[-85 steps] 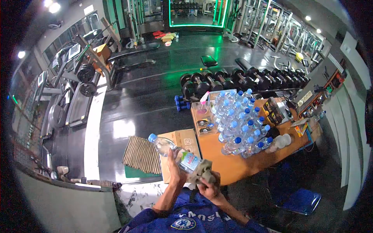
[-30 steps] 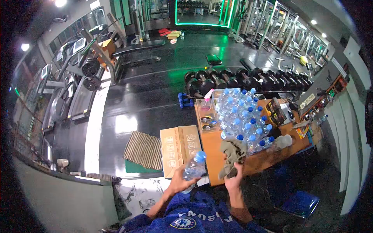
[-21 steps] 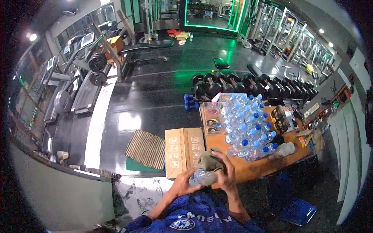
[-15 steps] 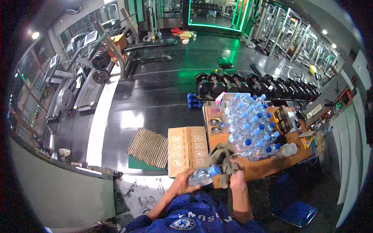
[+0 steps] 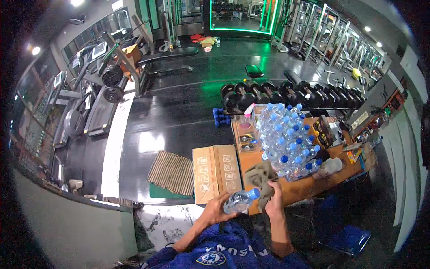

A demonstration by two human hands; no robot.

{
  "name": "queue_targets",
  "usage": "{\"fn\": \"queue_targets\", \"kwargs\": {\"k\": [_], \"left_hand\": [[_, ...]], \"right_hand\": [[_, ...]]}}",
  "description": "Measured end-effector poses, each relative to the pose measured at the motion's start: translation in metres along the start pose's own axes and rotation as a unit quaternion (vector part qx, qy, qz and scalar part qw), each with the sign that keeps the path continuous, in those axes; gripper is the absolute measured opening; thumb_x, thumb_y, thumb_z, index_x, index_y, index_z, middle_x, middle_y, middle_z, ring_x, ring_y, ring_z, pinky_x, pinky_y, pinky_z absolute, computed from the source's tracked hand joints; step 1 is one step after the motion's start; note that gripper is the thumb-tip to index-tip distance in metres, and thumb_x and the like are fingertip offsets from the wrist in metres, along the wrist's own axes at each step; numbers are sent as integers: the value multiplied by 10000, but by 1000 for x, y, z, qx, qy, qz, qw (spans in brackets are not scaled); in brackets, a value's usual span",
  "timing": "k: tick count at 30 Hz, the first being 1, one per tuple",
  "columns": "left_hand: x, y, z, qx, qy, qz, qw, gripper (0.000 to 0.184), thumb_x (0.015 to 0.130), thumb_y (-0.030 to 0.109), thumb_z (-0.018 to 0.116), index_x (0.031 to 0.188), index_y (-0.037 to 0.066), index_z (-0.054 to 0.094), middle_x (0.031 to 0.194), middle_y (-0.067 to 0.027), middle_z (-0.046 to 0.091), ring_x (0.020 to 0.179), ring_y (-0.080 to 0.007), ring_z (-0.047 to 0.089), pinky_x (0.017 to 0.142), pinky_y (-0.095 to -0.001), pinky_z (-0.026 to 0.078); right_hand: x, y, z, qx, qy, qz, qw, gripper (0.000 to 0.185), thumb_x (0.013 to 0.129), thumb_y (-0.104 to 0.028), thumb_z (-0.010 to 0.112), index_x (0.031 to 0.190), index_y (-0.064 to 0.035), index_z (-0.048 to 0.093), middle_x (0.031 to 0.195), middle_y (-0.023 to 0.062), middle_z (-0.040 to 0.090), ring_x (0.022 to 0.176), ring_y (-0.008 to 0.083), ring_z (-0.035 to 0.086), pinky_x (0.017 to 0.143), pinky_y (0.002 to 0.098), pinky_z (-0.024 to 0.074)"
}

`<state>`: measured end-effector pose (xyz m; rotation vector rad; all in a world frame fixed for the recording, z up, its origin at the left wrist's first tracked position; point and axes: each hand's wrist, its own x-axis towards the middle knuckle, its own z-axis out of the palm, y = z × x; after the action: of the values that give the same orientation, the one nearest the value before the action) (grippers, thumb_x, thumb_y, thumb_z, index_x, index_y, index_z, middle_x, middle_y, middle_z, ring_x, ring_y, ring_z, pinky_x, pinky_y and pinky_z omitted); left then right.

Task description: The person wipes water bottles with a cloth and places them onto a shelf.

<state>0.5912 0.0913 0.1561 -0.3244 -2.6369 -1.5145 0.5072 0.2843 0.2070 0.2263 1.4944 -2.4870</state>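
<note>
My left hand (image 5: 215,210) is wrapped round the lower part of a clear plastic water bottle (image 5: 238,201), tilted with its blue cap up and to the right. In my right hand (image 5: 274,201) is a crumpled olive-brown cloth (image 5: 261,177), hanging in folds just right of the cap, apart from it. Beyond the cloth, a large cluster of water bottles (image 5: 286,139) with light and dark blue caps stands on the wooden table (image 5: 295,193). A closed cardboard box (image 5: 210,175) lies just beyond my left hand.
Left of the box is a striped folded mat (image 5: 170,172) on a green base. Behind the table runs a rack of black dumbbells (image 5: 291,94). A blue chair (image 5: 345,240) stands at the lower right, and treadmills (image 5: 101,107) at the left.
The cloth has moved up and away from the bottle cap, with its folds bunched higher. The bottle has shifted slightly right and up in my left hand. The view has turned a little.
</note>
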Motion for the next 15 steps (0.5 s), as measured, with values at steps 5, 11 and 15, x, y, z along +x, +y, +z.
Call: {"fn": "queue_targets", "kwargs": {"k": [5, 11, 15], "left_hand": [[1, 10, 7, 17, -18, 31, 999, 600, 649, 266, 756, 1146, 11, 536, 1001, -188, 586, 881, -387, 600, 739, -423, 509], [-14, 22, 9, -87, -109, -31, 990, 603, 683, 250, 756, 1168, -20, 520, 1076, -169, 598, 989, -273, 596, 864, -364, 474], [-40, 1, 19, -330, -158, -125, 922, 640, 727, 289, 722, 1241, -3, 476, 1123, -114, 590, 1050, -178, 540, 945, -338, 409]], "right_hand": [[-39, -24, 21, -393, -143, -285, 863, 391, 787, -107, 516, 1164, -5, 541, 1174, 144, 556, 1073, 246, 541, 939, 352, 416], [-40, 28, -50, -110, 85, -64, 988, 381, 784, -175, 569, 1147, -63, 539, 1125, 52, 555, 1045, 195, 530, 929, 303, 411], [-109, 6, -50, 208, 208, -111, 949, 290, 866, -315, 564, 1036, -84, 524, 1191, 79, 497, 1129, 237, 481, 1014, 434, 380]]}}
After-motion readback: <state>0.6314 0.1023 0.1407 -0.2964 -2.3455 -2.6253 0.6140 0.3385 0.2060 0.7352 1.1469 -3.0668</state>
